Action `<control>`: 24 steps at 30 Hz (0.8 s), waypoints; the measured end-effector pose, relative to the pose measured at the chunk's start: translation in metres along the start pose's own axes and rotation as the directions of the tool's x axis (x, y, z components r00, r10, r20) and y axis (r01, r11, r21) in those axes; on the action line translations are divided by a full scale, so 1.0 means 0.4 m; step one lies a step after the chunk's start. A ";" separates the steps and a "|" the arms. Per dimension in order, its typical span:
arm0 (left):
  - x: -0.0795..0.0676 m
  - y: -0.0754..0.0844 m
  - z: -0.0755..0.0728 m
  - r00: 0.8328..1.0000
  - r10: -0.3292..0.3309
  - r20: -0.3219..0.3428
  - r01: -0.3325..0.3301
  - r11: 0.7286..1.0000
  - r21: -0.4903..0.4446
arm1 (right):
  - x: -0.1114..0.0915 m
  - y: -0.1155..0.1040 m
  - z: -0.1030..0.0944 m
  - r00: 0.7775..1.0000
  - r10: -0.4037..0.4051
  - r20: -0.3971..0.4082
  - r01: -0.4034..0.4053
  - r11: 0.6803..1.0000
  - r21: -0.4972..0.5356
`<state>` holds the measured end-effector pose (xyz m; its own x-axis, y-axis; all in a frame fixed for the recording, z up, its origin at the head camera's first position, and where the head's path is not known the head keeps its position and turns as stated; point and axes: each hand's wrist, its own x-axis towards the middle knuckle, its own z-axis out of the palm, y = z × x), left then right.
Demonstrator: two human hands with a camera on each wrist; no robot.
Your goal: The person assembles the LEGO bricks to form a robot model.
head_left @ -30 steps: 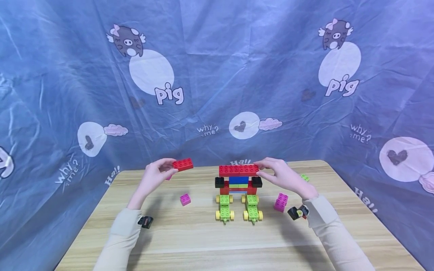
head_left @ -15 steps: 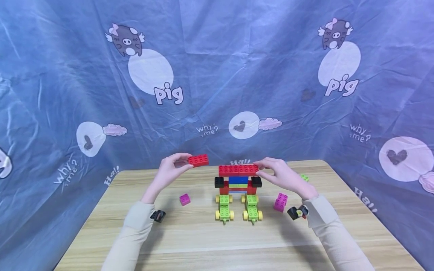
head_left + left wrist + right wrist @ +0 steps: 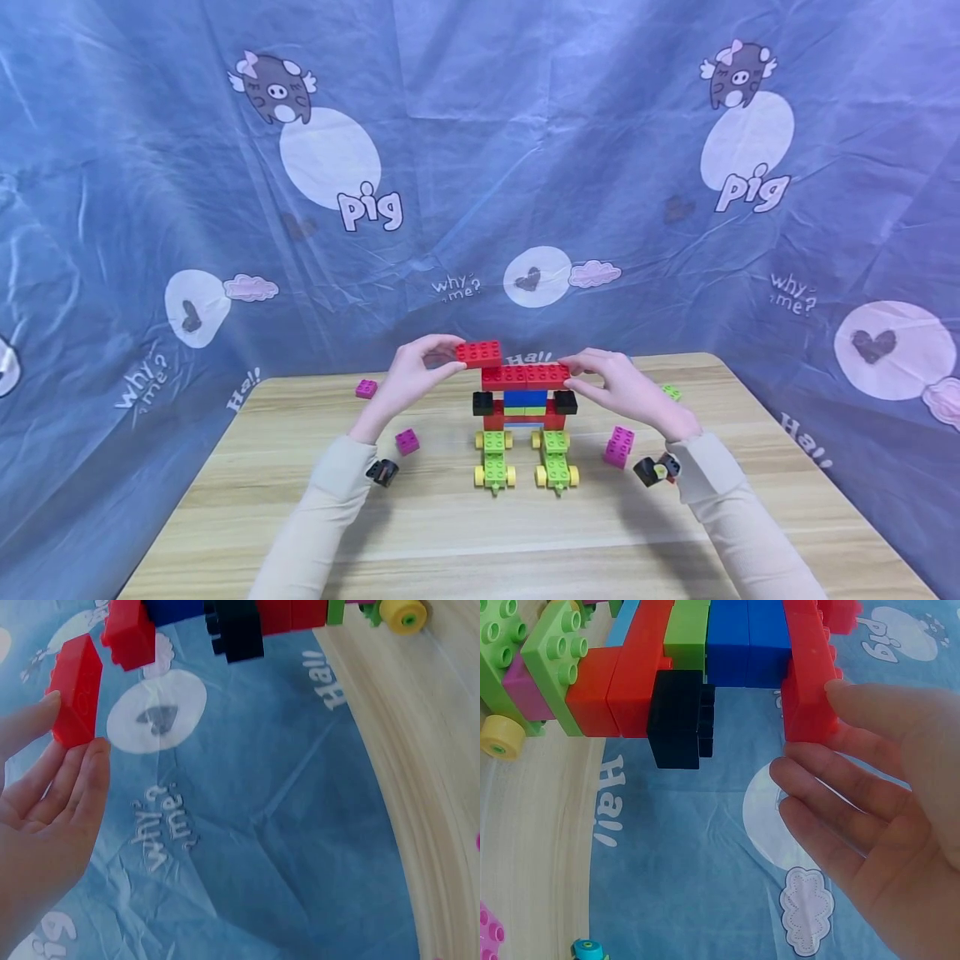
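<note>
My left hand [image 3: 412, 379] pinches a loose red toy brick [image 3: 478, 354] between thumb and fingers. In the head view this brick overlaps the left end of a built block structure; the left wrist view shows a gap between the held brick [image 3: 77, 694] and the structure's top. Two red bricks [image 3: 542, 377] form that top, above blue bricks [image 3: 525, 398], with black bricks [image 3: 482, 403] sticking out at the sides. Lime green wheeled bases [image 3: 494, 468] stand in front at the bottom. My right hand [image 3: 618, 392] grips the right end of the top red row, thumb on the studs [image 3: 834, 673].
On the wooden table [image 3: 450, 542], magenta bricks lie left [image 3: 407, 442] and right [image 3: 619, 447] of the structure, with another magenta brick [image 3: 367, 388] further back. A lime green piece [image 3: 671, 392] sits behind my right wrist. A blue cloth [image 3: 465, 208] hangs behind the table.
My left hand has carried the loose red brick rightward and slightly up, from well left of the structure to its top left end. My right hand has stayed at the top red row.
</note>
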<state>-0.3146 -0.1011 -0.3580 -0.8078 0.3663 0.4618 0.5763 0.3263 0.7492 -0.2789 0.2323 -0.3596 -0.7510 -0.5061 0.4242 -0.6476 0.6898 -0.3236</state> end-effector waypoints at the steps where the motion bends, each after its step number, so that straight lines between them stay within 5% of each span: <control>1: 0.003 0.001 0.007 1.000 0.008 0.000 -0.008 1.000 -0.001 | 0.000 0.000 0.000 1.000 0.000 0.000 0.000 1.000 -0.001; 24: 0.027 0.024 0.103 0.998 0.062 0.029 -0.062 0.998 -0.017 | -0.001 -0.004 -0.003 1.000 0.004 0.000 -0.004 1.000 -0.004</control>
<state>-0.3127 -0.0580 -0.3652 -0.7665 0.4113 0.4933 0.6227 0.2879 0.7275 -0.2774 0.2321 -0.3583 -0.7534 -0.5035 0.4229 -0.6443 0.6940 -0.3215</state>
